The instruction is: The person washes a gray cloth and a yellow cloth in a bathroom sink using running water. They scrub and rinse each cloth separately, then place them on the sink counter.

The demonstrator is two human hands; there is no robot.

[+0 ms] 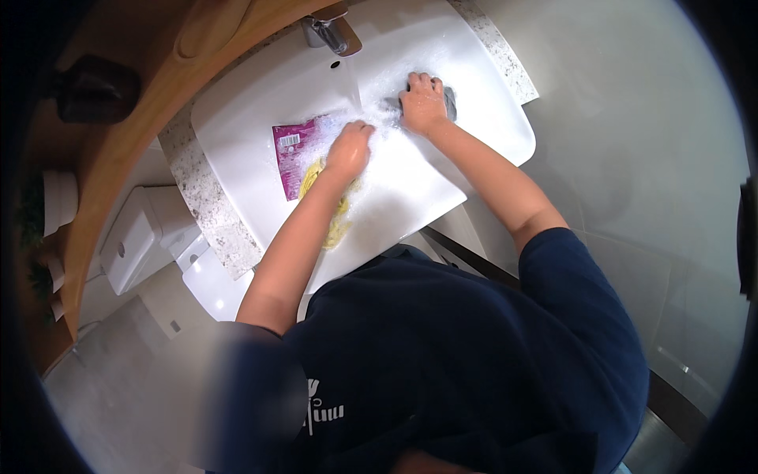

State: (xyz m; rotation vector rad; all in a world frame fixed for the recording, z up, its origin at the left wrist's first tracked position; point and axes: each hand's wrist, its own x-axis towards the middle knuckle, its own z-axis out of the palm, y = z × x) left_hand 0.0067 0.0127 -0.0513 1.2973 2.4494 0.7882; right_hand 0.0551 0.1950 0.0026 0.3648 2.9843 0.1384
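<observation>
Water runs from the chrome faucet (337, 37) into a white sink (237, 178) with suds in it. My right hand (423, 105) lies palm down, fingers curled, on a dark grey cloth or pad (450, 103) on the sink's right side. Left of it, my left hand (350, 148) is at the suds beside the water stream, fingers bent; what is under them is hidden. A wet purple packet (288, 169) with printing lies flat to the left of this hand. Wet yellow material (339, 231), perhaps a cloth or glove, lies partly under my left wrist and forearm.
Speckled stone countertop (204, 195) borders the sink. A wooden shelf (112, 166) curves along the left, holding a dark bottle (98, 89) and white plant pots (60, 201). A white toilet (133, 237) stands at lower left. A tiled wall (628, 178) rises on the right.
</observation>
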